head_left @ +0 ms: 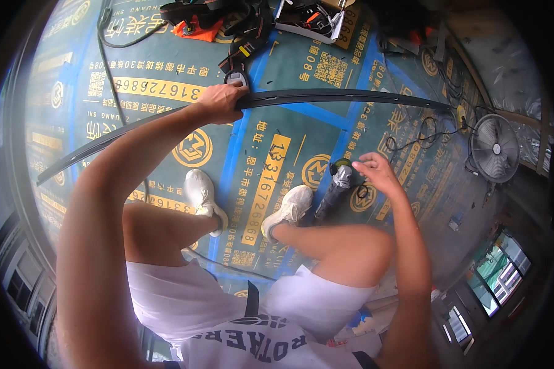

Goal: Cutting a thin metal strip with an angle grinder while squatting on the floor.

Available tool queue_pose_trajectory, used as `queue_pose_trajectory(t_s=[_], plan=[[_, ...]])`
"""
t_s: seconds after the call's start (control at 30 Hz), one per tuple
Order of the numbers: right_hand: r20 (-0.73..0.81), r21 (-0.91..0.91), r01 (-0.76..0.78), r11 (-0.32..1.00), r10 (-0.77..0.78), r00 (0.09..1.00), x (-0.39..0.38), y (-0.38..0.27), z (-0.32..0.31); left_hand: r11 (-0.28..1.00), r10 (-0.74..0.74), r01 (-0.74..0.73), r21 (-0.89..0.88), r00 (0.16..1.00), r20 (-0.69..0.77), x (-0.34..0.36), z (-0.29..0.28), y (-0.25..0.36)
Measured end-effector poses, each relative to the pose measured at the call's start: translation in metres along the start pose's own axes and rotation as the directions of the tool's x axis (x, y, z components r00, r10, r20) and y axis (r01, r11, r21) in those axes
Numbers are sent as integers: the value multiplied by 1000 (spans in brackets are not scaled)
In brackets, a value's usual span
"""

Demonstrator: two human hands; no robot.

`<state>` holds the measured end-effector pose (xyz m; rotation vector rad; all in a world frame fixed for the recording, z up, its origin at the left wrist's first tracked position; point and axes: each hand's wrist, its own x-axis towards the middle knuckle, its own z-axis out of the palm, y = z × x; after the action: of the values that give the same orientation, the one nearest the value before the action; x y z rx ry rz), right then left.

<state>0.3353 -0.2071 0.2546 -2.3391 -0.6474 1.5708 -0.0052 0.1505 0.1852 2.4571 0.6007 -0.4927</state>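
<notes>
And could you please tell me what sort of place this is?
Probably a room under renovation: green printed sheets and blue tape lie underfoot, a grinder is near the right hand, and the left hand holds a long dark strip.

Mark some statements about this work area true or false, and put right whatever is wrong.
1. The left hand holds the long dark strip. True.
2. The right hand grips the strip too. False: the right hand is beside the disc of the angle grinder.
3. The fan is to the right of the grinder. True.
4. The person's shoes are black. False: the shoes are white.
</notes>
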Motion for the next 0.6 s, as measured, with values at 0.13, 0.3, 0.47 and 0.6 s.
queue_pose_trajectory(t_s=[0.13,0.3,0.47,0.6], plan=[[68,556,-127,821,108,992,-1,-45,14,988,-4,-5,-155,998,-58,-53,-42,44],[44,935,-117,335,220,974,37,-53,24,981,-25,19,-195,999,-30,-162,-82,83],[36,994,-9,-113,233,972,-23,-94,42,968,-101,105,-227,995,26,-273,-126,124],[-26,999,28,-24,71,997,-145,-163,32,954,-152,149,-261,988,8,-361,-148,137]])
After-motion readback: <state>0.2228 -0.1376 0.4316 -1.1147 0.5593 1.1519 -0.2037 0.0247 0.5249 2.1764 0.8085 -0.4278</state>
